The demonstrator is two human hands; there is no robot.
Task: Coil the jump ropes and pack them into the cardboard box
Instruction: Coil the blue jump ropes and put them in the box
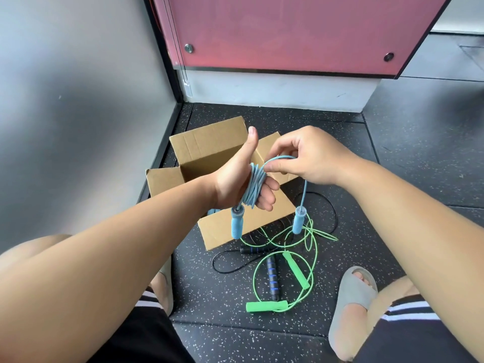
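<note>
The blue jump rope (255,183) is sitting in smooth coils round the left hand (233,179), whose fingers are curling over it above the open cardboard box (209,145). The right hand (311,155) is pinching its free loop. A thin green rope (264,306) and a black rope (271,277) are sprawling on the speckled rubber floor (392,166) beside a grey wall (78,100).

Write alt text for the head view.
The left hand holds a blue jump rope coiled around its palm while the right hand pinches the last loose loop, both grips dangling near an open cardboard box. A green rope and a black rope lie tangled on the floor beside it.
</note>
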